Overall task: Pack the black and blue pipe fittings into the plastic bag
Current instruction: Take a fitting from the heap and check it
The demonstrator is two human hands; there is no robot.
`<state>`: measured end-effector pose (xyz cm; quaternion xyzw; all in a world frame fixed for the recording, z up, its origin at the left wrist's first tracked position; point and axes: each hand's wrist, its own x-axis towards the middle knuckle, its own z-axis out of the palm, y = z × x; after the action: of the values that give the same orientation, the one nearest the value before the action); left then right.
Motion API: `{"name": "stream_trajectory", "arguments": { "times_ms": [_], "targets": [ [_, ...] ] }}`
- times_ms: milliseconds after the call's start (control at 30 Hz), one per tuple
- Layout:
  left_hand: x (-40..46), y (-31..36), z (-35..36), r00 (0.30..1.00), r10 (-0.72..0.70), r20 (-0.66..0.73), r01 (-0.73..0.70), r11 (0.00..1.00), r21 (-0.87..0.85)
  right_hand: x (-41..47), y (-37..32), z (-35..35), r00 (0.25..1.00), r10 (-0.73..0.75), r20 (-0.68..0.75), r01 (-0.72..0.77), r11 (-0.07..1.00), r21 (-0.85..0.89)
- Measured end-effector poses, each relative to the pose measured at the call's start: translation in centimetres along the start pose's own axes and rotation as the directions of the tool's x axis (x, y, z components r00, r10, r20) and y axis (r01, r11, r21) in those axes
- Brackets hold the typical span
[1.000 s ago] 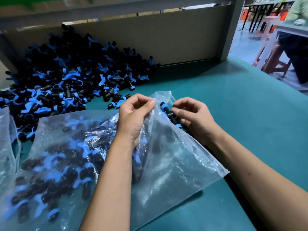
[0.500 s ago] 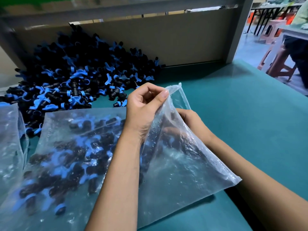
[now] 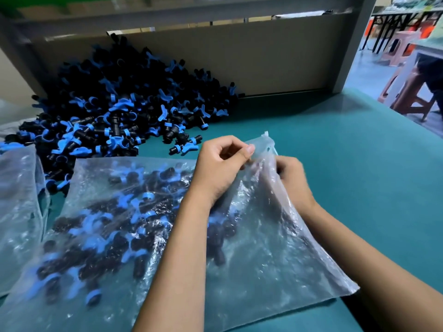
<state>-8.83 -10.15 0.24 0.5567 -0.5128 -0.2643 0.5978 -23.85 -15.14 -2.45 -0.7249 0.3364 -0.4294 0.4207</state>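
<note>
Two hands: both are working at the far mouth of the plastic bag (image 3: 275,255) on the green table (image 3: 359,164).
Left hand (image 3: 220,168): it is pinching the bag's upper film between thumb and curled fingers, lifting the lip clear of the table.
Right hand (image 3: 291,180): it is sitting just right of the left one, partly veiled by the film and blurred; its fingers are curling, but whether they are gripping a fitting or the bag's edge cannot be told.
Fittings already bagged (image 3: 115,226): many black and blue pieces are lying inside the bag, gathered toward its left and near side.
Loose pile (image 3: 119,111): a large heap of fittings is waiting at the far left, against the grey backboard (image 3: 239,58).
Second bag (image 3: 19,200): another clear bag is lying at the left edge.
Step in hand: the person is probably feeding pieces through the opening.
Doing it well: keeping the lip raised and taut is helping the mouth stay wide; releasing pieces deep inside, not at the rim, is likely stopping them rolling back out.
</note>
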Motion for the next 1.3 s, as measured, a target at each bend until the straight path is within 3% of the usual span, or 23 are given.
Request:
{"name": "stream_trajectory", "arguments": {
  "times_ms": [100,200,267,333,433,533,700,800,900,1000,1100,1200,1300],
  "targets": [
    [0.3,-0.4,-1.1,0.993,0.066,-0.095,-0.039,0.965,0.26,0.8,0.4,-1.0,0.961,0.016,-0.277,-0.005,0.999,0.042],
    [0.2,-0.4,-2.3,0.962,0.12,-0.246,-0.051,0.962,0.269,3.0,0.1,-2.0,0.885,-0.008,-0.465,-0.005,1.0,-0.028],
    [0.1,-0.6,-3.2,0.928,0.113,-0.355,-0.026,0.97,0.241,4.4,-0.8,-2.0,0.874,-0.08,-0.479,0.018,0.991,-0.133],
    [0.1,-0.8,-3.8,0.886,0.003,-0.463,0.028,0.998,0.061,6.1,-2.0,-1.0,0.923,-0.144,-0.357,0.032,0.953,-0.301],
    [0.4,-0.9,-4.6,0.806,-0.207,-0.554,0.037,0.952,-0.303,8.9,-3.3,2.3,0.988,-0.148,0.046,0.147,0.8,-0.581],
    [0.7,-1.0,-5.0,0.769,-0.295,-0.567,-0.014,0.879,-0.476,11.1,-3.2,6.3,0.917,-0.08,0.391,0.354,0.614,-0.706],
    [0.8,-1.0,-5.0,0.773,-0.306,-0.556,-0.048,0.845,-0.532,13.7,-1.7,10.4,0.798,0.008,0.603,0.527,0.475,-0.704],
    [0.8,-1.1,-5.0,0.772,-0.317,-0.551,-0.031,0.846,-0.532,14.4,-0.7,11.0,0.765,0.105,0.636,0.501,0.522,-0.69],
    [0.8,-1.2,-5.1,0.776,-0.309,-0.55,-0.029,0.854,-0.52,14.1,-0.1,11.2,0.814,0.013,0.58,0.455,0.608,-0.651],
    [0.7,-1.1,-5.0,0.779,-0.298,-0.552,-0.023,0.866,-0.5,13.5,-0.3,10.8,0.85,-0.088,0.52,0.457,0.616,-0.642],
    [0.6,-1.1,-4.8,0.78,-0.297,-0.551,-0.003,0.878,-0.478,12.9,-0.7,9.7,0.881,-0.096,0.464,0.417,0.621,-0.664],
    [0.6,-1.1,-4.8,0.79,-0.265,-0.552,0.013,0.909,-0.417,11.6,-1.1,8.0,0.959,-0.189,0.211,0.28,0.744,-0.607],
    [0.6,-1.0,-4.3,0.837,-0.162,-0.523,0.037,0.97,-0.241,9.2,-1.0,5.0,0.986,-0.153,-0.063,0.126,0.941,-0.315]
  ]
}}
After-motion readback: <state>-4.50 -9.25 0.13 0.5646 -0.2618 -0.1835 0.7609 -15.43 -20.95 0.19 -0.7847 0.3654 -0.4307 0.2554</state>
